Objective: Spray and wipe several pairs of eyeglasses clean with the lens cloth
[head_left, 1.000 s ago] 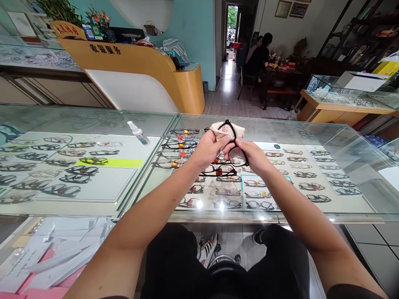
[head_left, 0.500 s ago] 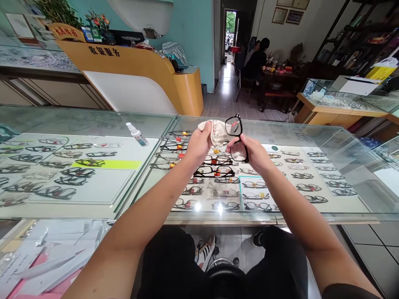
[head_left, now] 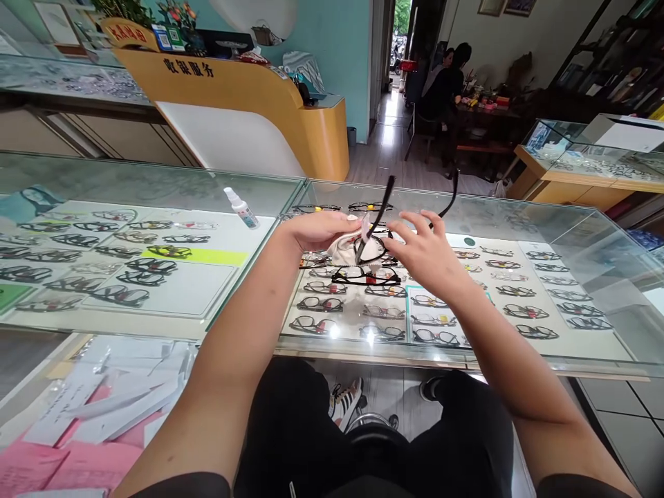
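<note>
Black-framed eyeglasses are held above the glass counter, with both temple arms unfolded and pointing up and away. My left hand is closed on a pale lens cloth, which is pinched around the near lens. My right hand is over the other side of the frame. Its fingers are spread, with the fingertips close to the rim and the far temple arm. The back of this hand hides the second lens, and whether the fingers touch the frame is unclear.
Below my hands is a glass display counter with rows of eyeglasses inside. A white spray bottle stands on the counter glass to the left. Papers and pink slips lie at lower left. Two people sit at a table farther back.
The eyeglasses have turned from upright to lens-down, temple arms now showing. The cloth has come onto the near lens in my left hand. My right hand's fingers have gone from gripping to spread.
</note>
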